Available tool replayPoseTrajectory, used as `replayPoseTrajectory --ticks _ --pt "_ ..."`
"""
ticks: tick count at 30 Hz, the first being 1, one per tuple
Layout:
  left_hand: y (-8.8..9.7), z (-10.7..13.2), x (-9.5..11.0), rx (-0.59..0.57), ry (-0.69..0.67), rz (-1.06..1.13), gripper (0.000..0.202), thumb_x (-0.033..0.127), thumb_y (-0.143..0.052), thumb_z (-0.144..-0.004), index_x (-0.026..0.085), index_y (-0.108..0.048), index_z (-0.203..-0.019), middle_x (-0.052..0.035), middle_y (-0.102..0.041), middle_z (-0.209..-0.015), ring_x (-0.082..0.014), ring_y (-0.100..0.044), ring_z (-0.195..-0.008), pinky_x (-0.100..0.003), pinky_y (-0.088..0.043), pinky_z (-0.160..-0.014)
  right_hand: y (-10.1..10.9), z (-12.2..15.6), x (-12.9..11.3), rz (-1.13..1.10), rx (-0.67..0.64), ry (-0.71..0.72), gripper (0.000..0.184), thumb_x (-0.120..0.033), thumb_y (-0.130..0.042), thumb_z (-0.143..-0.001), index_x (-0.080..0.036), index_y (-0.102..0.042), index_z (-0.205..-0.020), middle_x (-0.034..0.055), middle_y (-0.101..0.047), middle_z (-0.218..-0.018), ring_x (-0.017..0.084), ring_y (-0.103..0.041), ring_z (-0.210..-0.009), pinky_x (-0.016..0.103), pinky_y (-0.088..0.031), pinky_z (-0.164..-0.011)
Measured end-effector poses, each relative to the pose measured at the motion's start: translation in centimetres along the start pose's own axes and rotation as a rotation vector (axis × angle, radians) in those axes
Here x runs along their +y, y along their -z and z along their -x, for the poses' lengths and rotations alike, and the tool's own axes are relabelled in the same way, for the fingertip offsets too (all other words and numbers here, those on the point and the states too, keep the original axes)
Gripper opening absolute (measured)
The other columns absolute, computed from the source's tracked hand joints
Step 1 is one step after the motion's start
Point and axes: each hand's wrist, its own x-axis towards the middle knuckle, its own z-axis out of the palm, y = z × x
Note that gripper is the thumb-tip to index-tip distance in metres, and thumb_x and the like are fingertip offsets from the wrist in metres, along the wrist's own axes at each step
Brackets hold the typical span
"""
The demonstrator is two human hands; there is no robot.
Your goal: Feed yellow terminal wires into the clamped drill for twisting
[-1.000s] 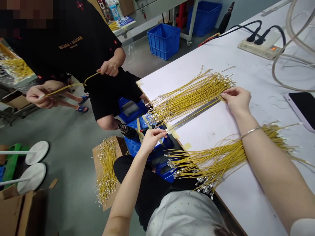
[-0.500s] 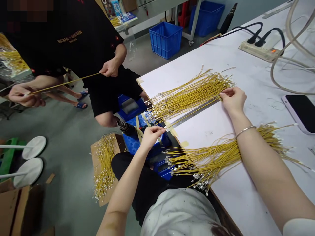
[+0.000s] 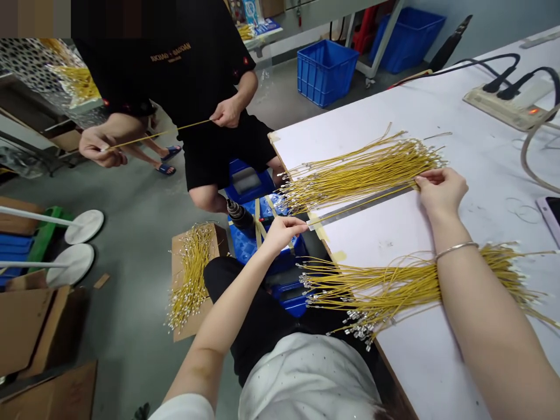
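Note:
A single yellow wire [image 3: 365, 205] is stretched straight along a metal ruler [image 3: 345, 213] on the white table. My left hand [image 3: 282, 234] pinches its near-left end at the table edge. The other end is pinched by my right hand [image 3: 443, 189], which rests on the table at the ruler's far end. Just beyond the ruler lies a bundle of yellow wires [image 3: 363, 172] with metal terminals at its left ends. A second bundle of yellow wires [image 3: 385, 283] lies closer to me, partly beneath my right forearm.
Across from me a person in black [image 3: 175, 76] holds another yellow wire [image 3: 161, 133] taut between both hands. A power strip [image 3: 503, 108] and a phone [image 3: 552, 213] lie on the right of the table. More wires sit on a cardboard box [image 3: 179, 245] below left.
The whole view has shifted, so things appear further right. Both my hands keep hold of the wire along the ruler, with little movement relative to the table.

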Motion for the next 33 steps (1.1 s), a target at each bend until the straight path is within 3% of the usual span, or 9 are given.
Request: replayPoseTrajectory --ticks 14,25,33 --pt "0.0 -0.1 0.3 -0.008 0.021 -0.031 0.012 0.024 -0.073 -0.064 0.014 -0.077 -0.066 -0.0028 -0.065 -0.060 -0.0128 -0.050 -0.057 -0.027 -0.038 -0.059 -0.4 -0.5 1.0 0.006 0.018 0.028 0.014 -0.015 -0.072 -0.069 -0.011 -0.069 -0.083 0.0021 -0.062 -0.072 0.011 -0.053 -0.064 0.026 -0.047 -0.073" --pt "0.4 0.3 0.7 -0.004 0.039 0.043 0.006 0.021 -0.073 -0.057 0.015 -0.075 -0.059 -0.0010 -0.059 -0.051 -0.0118 -0.045 -0.052 -0.028 -0.033 -0.057 0.4 0.4 -0.4 -0.035 -0.043 0.000 0.009 -0.029 -0.067 -0.062 -0.029 -0.059 -0.061 0.0041 -0.063 -0.065 0.030 -0.065 -0.073 0.048 -0.051 -0.087" --pt "0.9 0.2 0.1 -0.040 -0.008 0.030 0.010 0.024 -0.073 -0.059 0.015 -0.077 -0.062 -0.0032 -0.062 -0.056 -0.0131 -0.046 -0.057 -0.028 -0.035 -0.059 0.5 0.2 -0.7 -0.063 -0.055 0.012 0.007 -0.031 -0.066 -0.056 -0.031 -0.059 -0.057 0.0040 -0.062 -0.063 0.033 -0.065 -0.073 0.051 -0.051 -0.085"
